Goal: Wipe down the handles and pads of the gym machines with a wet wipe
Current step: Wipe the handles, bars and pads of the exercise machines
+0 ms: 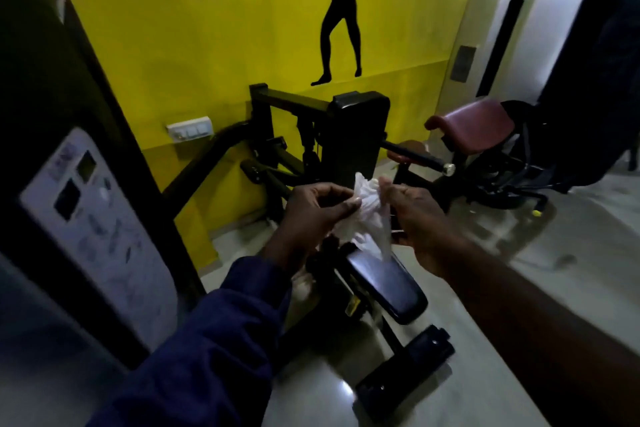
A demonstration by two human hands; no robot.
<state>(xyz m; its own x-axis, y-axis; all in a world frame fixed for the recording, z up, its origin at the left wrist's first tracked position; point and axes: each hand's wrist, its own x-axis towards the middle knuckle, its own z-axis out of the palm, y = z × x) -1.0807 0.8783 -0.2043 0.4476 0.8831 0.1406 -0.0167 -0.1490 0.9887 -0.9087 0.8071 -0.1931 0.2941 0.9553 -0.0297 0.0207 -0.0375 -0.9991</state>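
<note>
The left hand (317, 210) and right hand (417, 218) each pinch an edge of the crumpled white wet wipe (367, 218). They hold it in the air between them, probably to spread a fresh face before wiping. Directly below lies the black seat pad (384, 284), likely the next target. Beyond stand the upright back pad (356, 128), a chrome-tipped handle (420, 158) and a maroon pad (474, 126).

Gym: padded weight machines (349, 135), yellow wall (207, 28) with athlete silhouette (341, 21).
</note>
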